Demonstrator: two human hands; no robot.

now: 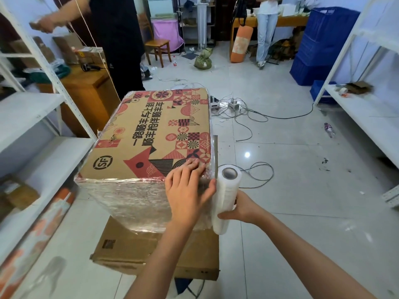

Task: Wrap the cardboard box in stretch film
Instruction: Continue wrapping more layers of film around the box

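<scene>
Bright, even light all over the room, and it's coming from overhead: there's a hard white glint on the floor tiles (pixel 247 154) just past my roll. Shadows are soft and short, only a dim patch under the cardboard box (pixel 151 134). The stretch film (pixel 129 197) on its near face shines in crinkled silver streaks, glaring enough to hide the print beneath. My left hand (pixel 187 190) and right hand (pixel 239 207) look sharp. Out at the edges everything smears: the left shelving (pixel 32 126) bends and blurs, the lower left corner is mush, and straight lines bow outward.
</scene>
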